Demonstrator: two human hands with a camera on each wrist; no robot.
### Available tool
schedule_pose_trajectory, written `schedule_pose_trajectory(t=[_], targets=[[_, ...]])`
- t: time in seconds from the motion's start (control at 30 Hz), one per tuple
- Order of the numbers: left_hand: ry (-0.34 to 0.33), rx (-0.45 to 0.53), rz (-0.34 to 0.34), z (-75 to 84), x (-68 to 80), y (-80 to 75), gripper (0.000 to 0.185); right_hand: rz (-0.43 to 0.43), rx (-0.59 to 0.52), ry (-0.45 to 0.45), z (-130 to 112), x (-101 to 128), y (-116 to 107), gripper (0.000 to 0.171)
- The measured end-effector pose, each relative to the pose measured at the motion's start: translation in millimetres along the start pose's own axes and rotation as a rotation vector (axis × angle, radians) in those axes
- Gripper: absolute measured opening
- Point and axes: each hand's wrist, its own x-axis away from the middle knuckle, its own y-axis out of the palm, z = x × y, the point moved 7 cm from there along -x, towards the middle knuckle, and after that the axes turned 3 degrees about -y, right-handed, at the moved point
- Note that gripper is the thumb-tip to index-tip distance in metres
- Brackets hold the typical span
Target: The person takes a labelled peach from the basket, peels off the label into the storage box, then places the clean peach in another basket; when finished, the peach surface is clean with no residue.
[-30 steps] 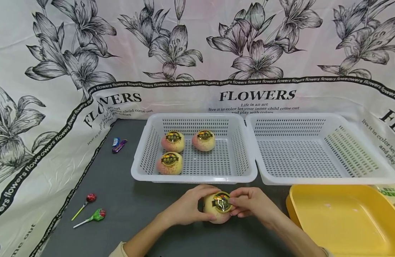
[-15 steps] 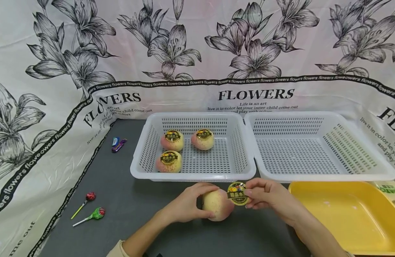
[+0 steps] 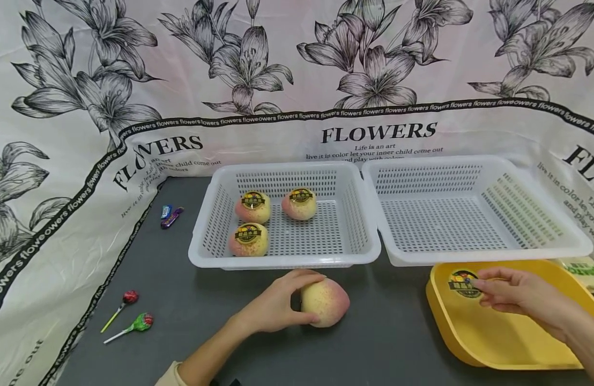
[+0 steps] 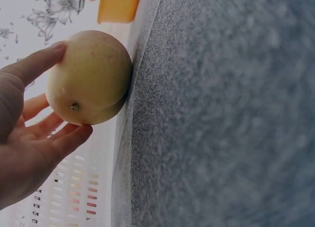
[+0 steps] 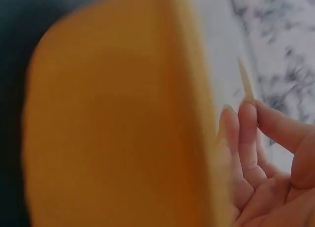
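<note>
My left hand [image 3: 279,303] grips a pale yellow and pink peach [image 3: 326,303] on the dark grey table, thumb and fingers round its left side. In the left wrist view the peach [image 4: 91,77] shows its stem end, and its skin bears no label. A round black and gold fruit sticker [image 3: 463,283] is pinched by its right edge between the thumb and finger of my right hand [image 3: 521,295], above the yellow tray [image 3: 509,335]. The right wrist view gives the sticker [image 5: 244,78] edge-on.
Three labelled peaches [image 3: 249,239] sit in the left white basket [image 3: 284,261]. Another white basket [image 3: 490,256] stands beside it, behind the tray. Two lollipops [image 3: 141,321] and two small wrapped candies [image 3: 171,217] lie at the left. A packet [image 3: 584,272] is partly hidden at the right.
The sticker has come off the peach, and my right hand has carried it rightward over the yellow tray. My left hand has kept its grip on the peach.
</note>
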Motion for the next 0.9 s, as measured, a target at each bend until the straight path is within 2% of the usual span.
schedule_pose_trajectory(t=[0.1, 0.27, 0.4, 0.57, 0.7, 0.77, 0.83, 0.9], targets=[[-0.006, 0.008, 0.001, 0.8, 0.5, -3.2, 0.063, -0.013, 0.064, 0.055, 12.0, -4.5, -6.6, 0.024], [-0.022, 0.018, -0.008, 1.4, 1.6, -4.1, 0.063, -0.038, 0.079, 0.067, 22.5, -14.7, -1.4, 0.031], [-0.025, 0.011, -0.002, 0.9, 2.3, -3.1, 0.063, 0.003, 0.152, 0.088, 27.8, -20.3, 3.5, 0.041], [-0.011, 0.005, 0.007, 1.8, 1.6, -2.7, 0.062, 0.116, 0.349, 0.047, 23.5, -24.1, 4.2, 0.045], [-0.022, 0.007, -0.004, 1.4, 1.1, -2.6, 0.063, 0.224, 0.635, 0.018, 14.9, -25.1, 2.5, 0.053], [-0.032, 0.007, -0.010, 0.7, 1.0, -2.5, 0.063, 0.243, 0.727, 0.013, 11.7, -24.7, 1.6, 0.057], [-0.036, 0.008, -0.015, 0.4, 0.6, -2.2, 0.063, 0.229, 0.725, 0.012, 10.6, -23.3, 0.7, 0.056], [-0.037, 0.013, -0.020, 0.4, 0.2, -1.7, 0.063, 0.160, 0.603, 0.033, 12.6, -21.4, 0.7, 0.053]])
